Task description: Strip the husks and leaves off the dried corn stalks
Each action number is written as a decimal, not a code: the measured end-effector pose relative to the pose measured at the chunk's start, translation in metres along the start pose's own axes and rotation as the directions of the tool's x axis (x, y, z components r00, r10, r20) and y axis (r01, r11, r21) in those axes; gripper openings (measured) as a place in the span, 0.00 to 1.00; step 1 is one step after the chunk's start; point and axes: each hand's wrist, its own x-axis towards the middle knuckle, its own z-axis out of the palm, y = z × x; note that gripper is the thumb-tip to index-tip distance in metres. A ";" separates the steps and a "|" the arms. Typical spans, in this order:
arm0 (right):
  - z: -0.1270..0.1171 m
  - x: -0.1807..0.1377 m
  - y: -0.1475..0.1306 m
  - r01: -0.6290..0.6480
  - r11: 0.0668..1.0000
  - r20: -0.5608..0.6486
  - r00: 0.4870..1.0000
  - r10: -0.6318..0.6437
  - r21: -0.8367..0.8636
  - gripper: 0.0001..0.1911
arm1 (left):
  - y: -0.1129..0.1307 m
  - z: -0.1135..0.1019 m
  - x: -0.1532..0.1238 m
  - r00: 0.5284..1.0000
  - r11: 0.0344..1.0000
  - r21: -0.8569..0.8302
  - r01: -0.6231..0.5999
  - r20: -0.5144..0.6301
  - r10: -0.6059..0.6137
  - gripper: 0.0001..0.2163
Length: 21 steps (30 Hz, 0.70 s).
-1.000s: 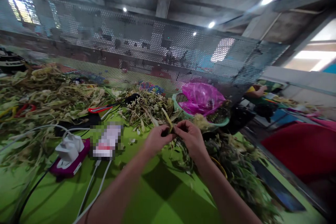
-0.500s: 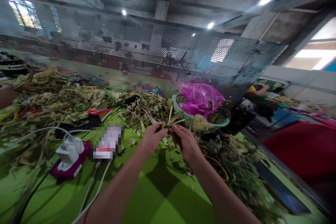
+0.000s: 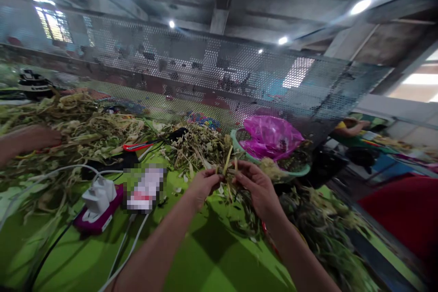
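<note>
My left hand [image 3: 204, 185] and my right hand [image 3: 258, 186] meet above the green table [image 3: 212, 260], both pinched on a small bundle of pale green plant stalks [image 3: 228, 167] that stick up between them. Loose stalks and leaves [image 3: 196, 146] lie heaped just behind my hands. A darker pile of green leaves [image 3: 308, 219] spreads under and to the right of my right forearm.
A teal basket [image 3: 294, 172] with a pink plastic bag [image 3: 272, 136] stands behind my right hand. White chargers [image 3: 99, 194] on a purple power strip, cables and red-handled scissors [image 3: 138, 146] lie at left. Another person's hand [image 3: 34, 137] rests in the left pile. A perforated metal screen [image 3: 205, 73] backs the table.
My hands have stayed together on the stalks, with the bundle turned a little upright. Another person's hand has come into view at the far left. The camera tilted slightly.
</note>
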 end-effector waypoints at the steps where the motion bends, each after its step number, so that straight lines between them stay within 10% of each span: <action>1: -0.001 0.000 0.001 0.019 0.997 0.017 1.000 -0.018 -0.079 0.17 | 0.001 0.000 0.000 1.000 1.000 0.000 -0.003 0.007 0.003 0.08; 9: -0.002 -0.001 -0.004 0.276 0.800 0.124 0.961 -0.249 -0.532 0.10 | -0.003 -0.004 0.003 0.992 0.994 0.078 -0.081 0.104 0.073 0.10; 21: -0.004 0.001 -0.003 0.354 0.671 0.205 0.934 -0.294 -0.651 0.07 | -0.010 -0.011 0.009 0.960 0.901 0.348 -0.258 0.200 0.197 0.14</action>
